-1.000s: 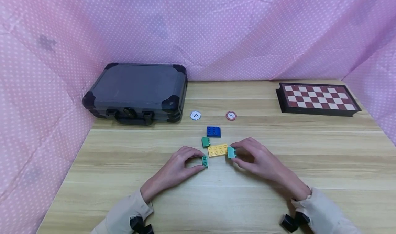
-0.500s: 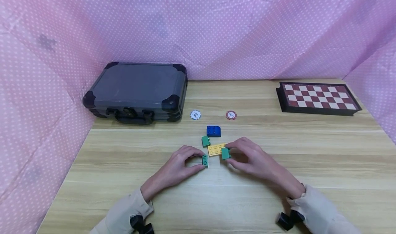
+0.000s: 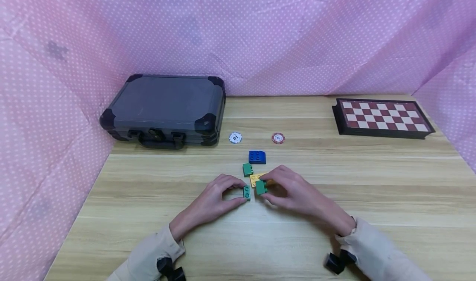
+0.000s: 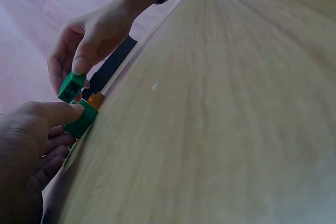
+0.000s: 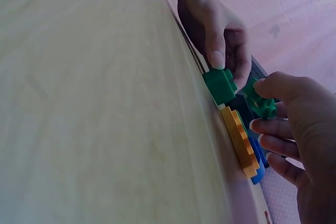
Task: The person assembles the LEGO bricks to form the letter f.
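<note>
My left hand [image 3: 241, 192] pinches a small green brick [image 3: 246, 192] that rests on the wooden table [image 3: 260, 239]; the same green brick [image 4: 81, 120] shows under its thumb in the left wrist view. My right hand [image 3: 265, 188] pinches a second green brick [image 3: 261, 186], held a little above the left end of a yellow brick [image 3: 255, 177], close to the left hand's brick. In the right wrist view the held brick [image 5: 260, 103] hangs off the table beside the yellow brick [image 5: 239, 140]. A third green brick [image 3: 247, 169] and a blue brick [image 3: 257, 157] lie just behind.
A white chip [image 3: 235, 138] and a red chip [image 3: 277, 138] lie behind the bricks. A dark hard case [image 3: 163, 109] stands at the back left, a chessboard box [image 3: 383, 117] at the back right. Pink dotted cloth [image 3: 238, 37] walls the table.
My right hand has carried its green brick leftward, from the yellow brick's right end to its left end, near the left hand's brick. The left hand has stayed still.
</note>
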Motion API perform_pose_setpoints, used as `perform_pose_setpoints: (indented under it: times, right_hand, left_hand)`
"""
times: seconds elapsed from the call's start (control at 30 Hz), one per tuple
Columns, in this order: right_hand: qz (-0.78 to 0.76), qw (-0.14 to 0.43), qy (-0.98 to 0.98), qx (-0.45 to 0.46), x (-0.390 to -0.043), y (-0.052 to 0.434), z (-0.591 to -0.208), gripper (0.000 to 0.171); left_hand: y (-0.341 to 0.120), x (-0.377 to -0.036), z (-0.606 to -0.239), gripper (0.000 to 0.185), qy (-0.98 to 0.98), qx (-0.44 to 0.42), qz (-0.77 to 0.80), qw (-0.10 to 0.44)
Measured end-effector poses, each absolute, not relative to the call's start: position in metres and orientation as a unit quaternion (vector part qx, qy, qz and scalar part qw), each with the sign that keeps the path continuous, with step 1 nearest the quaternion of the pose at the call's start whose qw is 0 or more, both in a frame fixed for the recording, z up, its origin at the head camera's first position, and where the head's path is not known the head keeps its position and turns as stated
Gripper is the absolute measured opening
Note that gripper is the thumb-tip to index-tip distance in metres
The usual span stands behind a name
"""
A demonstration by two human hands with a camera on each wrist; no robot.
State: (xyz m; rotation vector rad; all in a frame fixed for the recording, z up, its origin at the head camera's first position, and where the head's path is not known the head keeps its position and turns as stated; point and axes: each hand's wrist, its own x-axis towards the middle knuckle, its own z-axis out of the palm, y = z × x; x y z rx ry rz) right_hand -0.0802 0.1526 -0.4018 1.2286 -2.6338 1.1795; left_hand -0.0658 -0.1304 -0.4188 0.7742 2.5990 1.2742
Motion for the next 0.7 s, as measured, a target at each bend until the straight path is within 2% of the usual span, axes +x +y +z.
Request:
perform_pose_setpoints:
  times: [0.7]
  right_hand:
    - [0.350,0.044,-0.827,0.437,-0.083,0.132,-0.405,0.039]
  left_hand:
    - [-0.131,-0.067,-0.417,0.033,0.854,0.276,0.434,0.073]
